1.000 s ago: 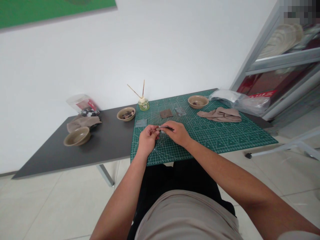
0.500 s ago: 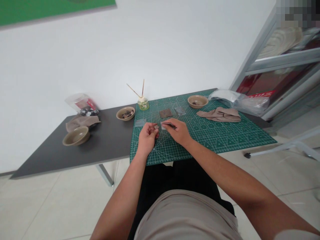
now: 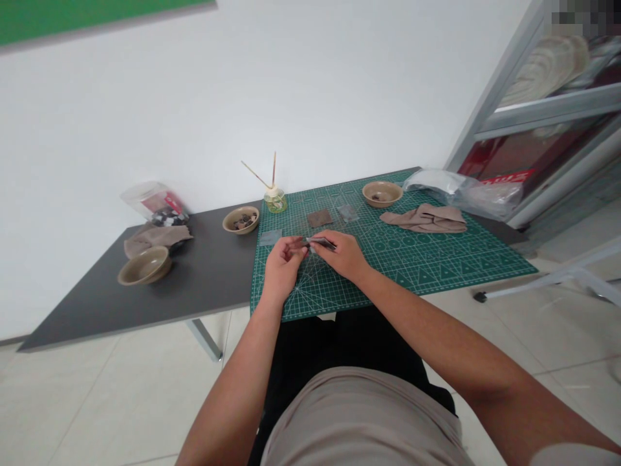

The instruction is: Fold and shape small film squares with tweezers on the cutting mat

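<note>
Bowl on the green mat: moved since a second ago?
No. The bowl keeps its place against the green mat's printed grid; no shift visible.

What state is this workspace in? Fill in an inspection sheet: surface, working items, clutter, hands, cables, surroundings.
Surface: dark grey rectangular table, green gridded cutting mat over its right part.
Working items: slim dark item; flat brown square piece on the mat; round tan bowl of small pieces left of the mat.
Clutter: crumpled brown cloth on the mat; clear plastic wrapping at its far right.
Hands: right hand grips the slim dark item; left hand close by, its hold unclear.
Cables: nothing seen.
Surroundings: white wall behind, pale tiled floor below.
</note>
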`<control>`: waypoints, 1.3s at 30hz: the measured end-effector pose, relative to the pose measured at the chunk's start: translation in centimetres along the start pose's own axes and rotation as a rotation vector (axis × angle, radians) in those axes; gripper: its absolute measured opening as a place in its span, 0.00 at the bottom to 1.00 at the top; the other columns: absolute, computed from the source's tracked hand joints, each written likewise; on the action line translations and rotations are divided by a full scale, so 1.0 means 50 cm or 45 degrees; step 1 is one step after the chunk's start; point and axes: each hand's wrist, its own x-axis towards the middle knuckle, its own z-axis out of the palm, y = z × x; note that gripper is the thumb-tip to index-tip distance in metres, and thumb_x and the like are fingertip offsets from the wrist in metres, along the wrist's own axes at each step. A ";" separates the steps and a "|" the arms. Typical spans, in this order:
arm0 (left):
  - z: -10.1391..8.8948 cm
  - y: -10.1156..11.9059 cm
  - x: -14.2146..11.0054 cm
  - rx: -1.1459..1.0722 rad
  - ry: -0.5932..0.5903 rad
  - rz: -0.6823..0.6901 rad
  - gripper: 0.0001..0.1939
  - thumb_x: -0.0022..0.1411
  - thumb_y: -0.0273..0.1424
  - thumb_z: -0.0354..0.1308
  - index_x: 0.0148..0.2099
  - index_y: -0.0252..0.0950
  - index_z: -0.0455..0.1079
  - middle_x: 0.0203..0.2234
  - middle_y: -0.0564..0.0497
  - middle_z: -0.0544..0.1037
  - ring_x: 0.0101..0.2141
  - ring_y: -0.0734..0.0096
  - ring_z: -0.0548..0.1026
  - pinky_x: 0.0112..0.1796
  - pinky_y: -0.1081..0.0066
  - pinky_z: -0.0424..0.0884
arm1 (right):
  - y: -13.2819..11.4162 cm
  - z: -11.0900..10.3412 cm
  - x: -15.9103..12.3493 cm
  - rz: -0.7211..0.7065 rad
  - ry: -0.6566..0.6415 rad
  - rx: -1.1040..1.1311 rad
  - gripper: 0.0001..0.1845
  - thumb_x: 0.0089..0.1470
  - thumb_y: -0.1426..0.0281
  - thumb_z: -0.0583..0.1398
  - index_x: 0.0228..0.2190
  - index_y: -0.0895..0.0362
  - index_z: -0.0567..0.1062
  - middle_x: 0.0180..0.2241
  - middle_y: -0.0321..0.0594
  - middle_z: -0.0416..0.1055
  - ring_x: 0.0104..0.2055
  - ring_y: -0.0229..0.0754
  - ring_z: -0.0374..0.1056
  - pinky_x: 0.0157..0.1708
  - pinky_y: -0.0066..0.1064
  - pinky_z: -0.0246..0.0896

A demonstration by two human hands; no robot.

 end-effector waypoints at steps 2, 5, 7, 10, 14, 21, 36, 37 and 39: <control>-0.002 -0.001 0.000 0.052 0.007 -0.005 0.12 0.54 0.32 0.64 0.42 0.37 0.74 0.34 0.51 0.79 0.36 0.70 0.77 0.43 0.67 0.72 | 0.002 0.001 0.000 -0.010 -0.011 -0.003 0.07 0.56 0.68 0.61 0.36 0.53 0.79 0.35 0.38 0.79 0.37 0.42 0.74 0.40 0.33 0.66; -0.002 -0.003 -0.001 0.034 0.020 -0.005 0.13 0.53 0.32 0.66 0.42 0.36 0.74 0.35 0.50 0.80 0.37 0.69 0.78 0.44 0.67 0.72 | 0.003 0.002 0.000 -0.008 -0.034 0.015 0.07 0.56 0.68 0.62 0.37 0.53 0.79 0.35 0.38 0.79 0.38 0.43 0.75 0.40 0.33 0.66; -0.002 -0.005 -0.001 -0.025 0.028 -0.016 0.16 0.51 0.31 0.66 0.44 0.36 0.74 0.36 0.49 0.81 0.38 0.68 0.78 0.45 0.66 0.72 | 0.003 0.003 0.000 0.007 -0.045 0.037 0.07 0.55 0.68 0.63 0.37 0.52 0.79 0.36 0.38 0.79 0.39 0.43 0.75 0.41 0.33 0.67; -0.001 -0.008 0.000 -0.078 0.059 -0.056 0.19 0.48 0.31 0.68 0.44 0.36 0.75 0.35 0.49 0.81 0.37 0.68 0.78 0.45 0.65 0.72 | 0.001 0.001 0.000 0.006 -0.058 0.073 0.07 0.55 0.67 0.64 0.37 0.52 0.80 0.36 0.38 0.80 0.39 0.43 0.75 0.41 0.34 0.67; -0.002 -0.010 0.000 -0.085 0.090 -0.083 0.16 0.46 0.30 0.68 0.40 0.36 0.76 0.32 0.50 0.81 0.35 0.69 0.78 0.43 0.66 0.73 | 0.000 -0.002 0.001 0.003 -0.085 0.147 0.06 0.55 0.66 0.64 0.36 0.51 0.80 0.36 0.37 0.80 0.40 0.43 0.76 0.42 0.34 0.68; -0.004 -0.012 0.000 -0.130 0.065 -0.087 0.15 0.46 0.29 0.68 0.38 0.36 0.75 0.31 0.51 0.81 0.33 0.70 0.77 0.41 0.67 0.72 | 0.003 -0.003 0.002 0.042 -0.083 0.201 0.07 0.51 0.67 0.67 0.35 0.52 0.81 0.35 0.37 0.80 0.39 0.43 0.75 0.41 0.34 0.67; 0.001 -0.005 -0.002 0.005 0.053 0.031 0.11 0.48 0.26 0.64 0.37 0.38 0.73 0.30 0.54 0.80 0.34 0.69 0.77 0.40 0.68 0.72 | 0.006 0.000 0.002 0.014 -0.080 0.147 0.06 0.53 0.69 0.66 0.35 0.54 0.81 0.35 0.38 0.80 0.39 0.42 0.75 0.41 0.32 0.67; 0.001 -0.005 -0.002 0.024 0.059 0.043 0.11 0.49 0.26 0.64 0.38 0.38 0.74 0.31 0.53 0.80 0.34 0.69 0.77 0.41 0.67 0.72 | 0.006 0.000 0.002 0.010 -0.074 0.148 0.06 0.53 0.69 0.66 0.35 0.54 0.81 0.36 0.38 0.80 0.39 0.42 0.75 0.41 0.32 0.67; 0.001 -0.005 -0.004 0.096 0.076 0.066 0.10 0.50 0.27 0.63 0.37 0.38 0.75 0.32 0.53 0.80 0.35 0.68 0.77 0.42 0.67 0.72 | 0.005 0.000 0.001 0.007 -0.071 0.148 0.07 0.53 0.67 0.66 0.36 0.54 0.81 0.36 0.38 0.80 0.39 0.42 0.75 0.41 0.32 0.67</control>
